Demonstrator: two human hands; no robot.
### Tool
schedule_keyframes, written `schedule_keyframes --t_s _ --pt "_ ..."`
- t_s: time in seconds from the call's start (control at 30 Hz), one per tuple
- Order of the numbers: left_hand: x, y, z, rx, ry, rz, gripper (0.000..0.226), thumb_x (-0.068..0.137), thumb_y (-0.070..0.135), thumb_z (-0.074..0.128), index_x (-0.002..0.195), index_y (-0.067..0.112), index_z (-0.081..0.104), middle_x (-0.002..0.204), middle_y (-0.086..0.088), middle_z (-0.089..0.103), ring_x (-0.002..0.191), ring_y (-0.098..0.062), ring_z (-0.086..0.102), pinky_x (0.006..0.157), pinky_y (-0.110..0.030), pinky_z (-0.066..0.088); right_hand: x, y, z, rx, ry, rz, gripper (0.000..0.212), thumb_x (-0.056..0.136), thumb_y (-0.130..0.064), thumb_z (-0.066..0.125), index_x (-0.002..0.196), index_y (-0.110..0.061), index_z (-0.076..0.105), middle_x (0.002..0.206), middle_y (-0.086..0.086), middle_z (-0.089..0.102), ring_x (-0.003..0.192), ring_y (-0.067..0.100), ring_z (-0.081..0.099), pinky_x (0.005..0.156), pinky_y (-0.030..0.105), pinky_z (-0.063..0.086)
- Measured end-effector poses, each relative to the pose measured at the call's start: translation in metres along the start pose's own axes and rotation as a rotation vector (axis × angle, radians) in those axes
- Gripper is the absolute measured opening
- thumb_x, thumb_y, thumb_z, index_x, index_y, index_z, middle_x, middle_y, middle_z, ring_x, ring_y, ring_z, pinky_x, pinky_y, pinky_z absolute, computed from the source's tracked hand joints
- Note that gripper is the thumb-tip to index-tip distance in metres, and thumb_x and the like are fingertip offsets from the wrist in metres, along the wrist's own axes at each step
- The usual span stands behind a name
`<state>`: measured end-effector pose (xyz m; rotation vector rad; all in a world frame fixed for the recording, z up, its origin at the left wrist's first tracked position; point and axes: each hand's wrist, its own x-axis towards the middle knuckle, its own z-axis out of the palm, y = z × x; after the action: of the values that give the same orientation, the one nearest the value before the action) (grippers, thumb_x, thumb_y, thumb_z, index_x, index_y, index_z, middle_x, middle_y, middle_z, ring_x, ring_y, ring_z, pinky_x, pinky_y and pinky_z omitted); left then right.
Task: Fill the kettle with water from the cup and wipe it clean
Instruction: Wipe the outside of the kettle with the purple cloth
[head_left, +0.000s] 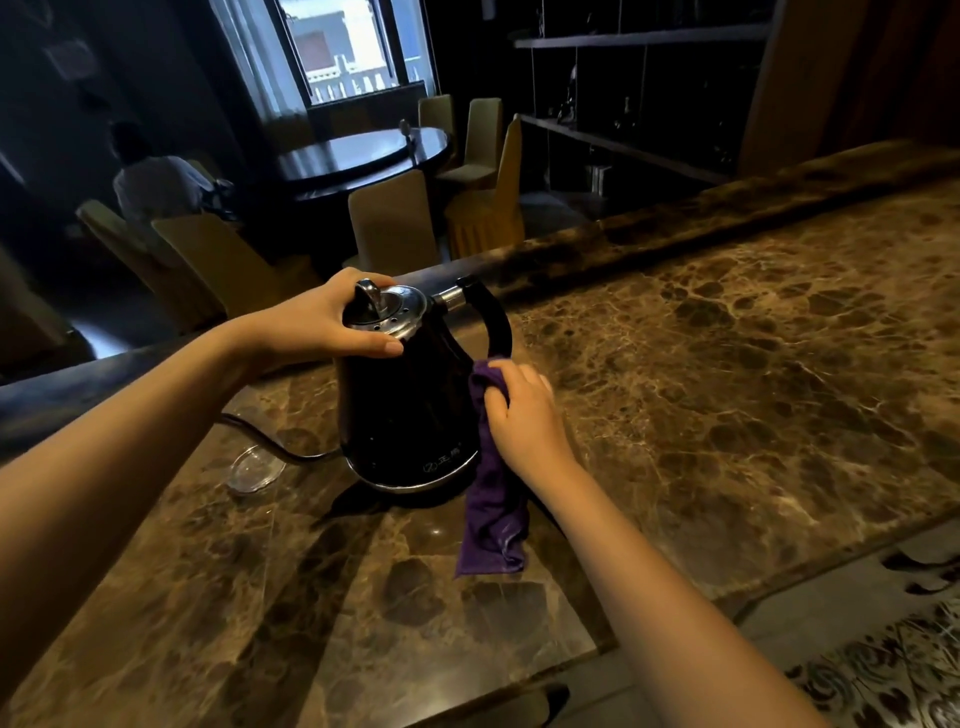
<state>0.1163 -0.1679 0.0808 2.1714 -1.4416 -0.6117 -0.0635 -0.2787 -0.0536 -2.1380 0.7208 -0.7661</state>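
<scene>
You are steadying the black electric kettle (408, 400) on the marble surface (727, 364), your left hand (332, 322) curling over its lid in a loose grip. Just below the handle, your right hand (524, 415) is pinching the soft purple cloth (493, 509) against its slick side. Filled, it is likely heavy.

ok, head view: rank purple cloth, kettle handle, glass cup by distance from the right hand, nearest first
From the right hand:
1. purple cloth, gripped in it.
2. kettle handle, just above it.
3. glass cup, beyond the kettle, to its left.
</scene>
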Motion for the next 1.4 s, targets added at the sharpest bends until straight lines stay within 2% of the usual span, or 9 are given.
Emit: schedule_keyframes --t_s 0.1,0.27,0.37,0.67,0.83,1.0,1.1,1.27,1.4 --pt "0.003 0.001 -0.003 0.022 -0.056 0.028 0.089 0.047 0.059 0.068 0.126 0.034 0.035 0.131 0.005 0.033 0.119 -0.012 0.038 0.089 -0.018 0.035 -0.01 0.01 -0.003 -0.191 -0.077 0.041 0.029 0.09 -0.019 0.041 0.115 -0.01 0.053 0.115 0.015 0.054 0.111 0.033 0.042 0.093 0.043 0.035" --pt "0.008 0.003 -0.009 0.034 -0.172 0.034 0.089 0.048 0.051 0.071 0.128 0.036 0.035 0.131 0.005 0.031 0.12 -0.014 0.037 0.102 -0.031 0.034 -0.029 0.016 -0.019 -0.493 -0.183 -0.081 0.03 0.089 -0.029 0.043 0.114 -0.015 0.053 0.125 0.008 0.047 0.116 0.031 0.036 0.095 0.042 0.032" --pt "0.012 0.008 -0.012 0.105 -0.233 0.05 0.09 0.044 0.057 0.073 0.123 0.047 0.034 0.132 0.006 0.03 0.121 -0.012 0.035 0.099 -0.025 0.032 -0.049 0.023 -0.032 -0.49 -0.18 -0.061 0.031 0.087 -0.03 0.047 0.115 -0.018 0.056 0.127 0.004 0.046 0.117 0.028 0.035 0.096 0.04 0.032" --pt "0.017 0.008 -0.015 0.095 -0.255 0.009 0.102 0.052 0.051 0.073 0.137 0.049 0.016 0.145 0.011 0.023 0.13 -0.014 0.026 0.103 -0.03 0.028 -0.047 0.021 -0.053 -0.184 0.287 0.163 0.029 0.087 -0.02 0.053 0.114 -0.016 0.061 0.118 0.009 0.058 0.111 0.029 0.043 0.093 0.042 0.04" --pt "0.015 0.007 -0.009 0.067 -0.177 0.019 0.09 0.061 0.037 0.069 0.137 0.039 0.023 0.141 0.007 0.027 0.127 -0.015 0.032 0.096 -0.024 0.033 -0.031 0.0 -0.005 -0.243 0.115 0.131 0.032 0.089 -0.023 0.048 0.119 -0.018 0.059 0.123 0.009 0.054 0.116 0.029 0.04 0.095 0.042 0.033" --pt "0.012 0.004 -0.002 0.072 -0.082 0.066 0.092 0.054 0.05 0.068 0.135 0.034 0.028 0.135 0.006 0.031 0.122 -0.014 0.035 0.095 -0.022 0.031 -0.048 0.004 0.01 -0.419 0.061 0.09 0.041 0.09 -0.027 0.047 0.129 -0.014 0.05 0.121 0.009 0.05 0.116 0.03 0.037 0.095 0.041 0.032" --pt "0.012 0.006 0.0 0.044 -0.069 0.076 0.095 0.05 0.055 0.065 0.135 0.033 0.029 0.135 0.006 0.031 0.12 -0.012 0.035 0.092 -0.02 0.031 -0.067 -0.002 0.015 -0.462 0.009 0.065 0.042 0.09 -0.027 0.048 0.128 -0.01 0.05 0.122 0.01 0.048 0.119 0.031 0.035 0.098 0.041 0.03" --pt "0.014 0.005 -0.002 0.088 -0.104 0.068 0.089 0.061 0.041 0.066 0.139 0.029 0.025 0.141 0.003 0.028 0.125 -0.016 0.033 0.099 -0.025 0.031 -0.098 -0.016 0.016 -0.434 -0.072 -0.065 0.042 0.089 -0.025 0.049 0.129 -0.011 0.049 0.124 0.009 0.049 0.12 0.03 0.037 0.099 0.042 0.035" --pt "0.018 0.008 -0.008 0.121 -0.142 0.055 0.098 0.063 0.046 0.074 0.142 0.031 0.017 0.147 0.003 0.022 0.124 -0.01 0.026 0.099 -0.024 0.025 -0.106 -0.013 -0.005 -0.389 -0.077 -0.151 0.035 0.084 -0.02 0.056 0.118 -0.015 0.06 0.116 0.004 0.056 0.114 0.026 0.043 0.094 0.039 0.038"
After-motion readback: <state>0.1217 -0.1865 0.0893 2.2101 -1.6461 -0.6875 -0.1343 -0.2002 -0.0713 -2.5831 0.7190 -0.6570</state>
